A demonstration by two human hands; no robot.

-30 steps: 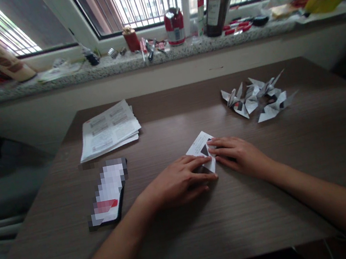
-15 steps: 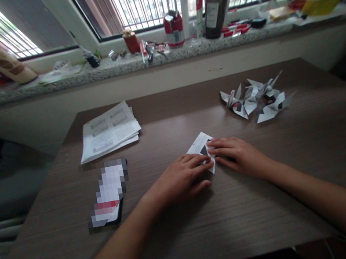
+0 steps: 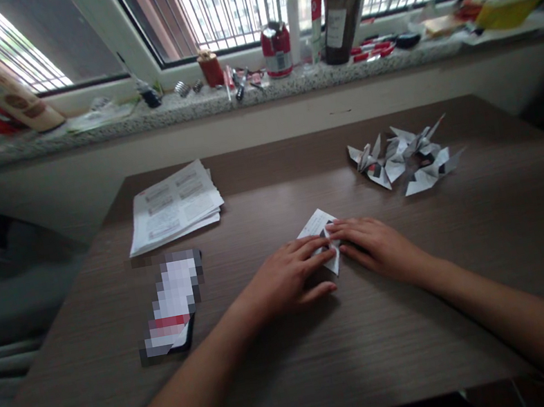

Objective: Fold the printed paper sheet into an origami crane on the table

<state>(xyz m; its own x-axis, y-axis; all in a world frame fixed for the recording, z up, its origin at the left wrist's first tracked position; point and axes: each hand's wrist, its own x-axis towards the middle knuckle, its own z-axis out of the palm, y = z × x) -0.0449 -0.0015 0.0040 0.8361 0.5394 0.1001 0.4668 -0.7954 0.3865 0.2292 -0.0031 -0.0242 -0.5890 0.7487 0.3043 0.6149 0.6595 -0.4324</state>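
Note:
A small folded piece of printed paper (image 3: pixel 313 224), white with a dark patch, lies flat on the table at the middle of the view. From the left, my left hand (image 3: pixel 294 271) rests its outstretched fingers across the paper, the thumb apart and lower on the tabletop. My right hand (image 3: pixel 373 242) lies on the paper's right edge with its fingertips, the fingers extended and slightly spread. Both sets of fingertips nearly meet and cover part of the folds. Neither hand is closed around anything.
Several folded paper cranes (image 3: pixel 400 156) sit at the back right of the brown table (image 3: pixel 290 368). A stack of printed sheets (image 3: pixel 173 210) lies back left, with a phone (image 3: pixel 174 305) in front of it. The windowsill (image 3: pixel 121 126) bears a red can (image 3: pixel 277 52), a lidded cup (image 3: pixel 343 19) and clutter.
My left hand has shifted slightly right and farther over the folded paper. My right hand stays almost in place at the paper's edge. The whole view has moved a little.

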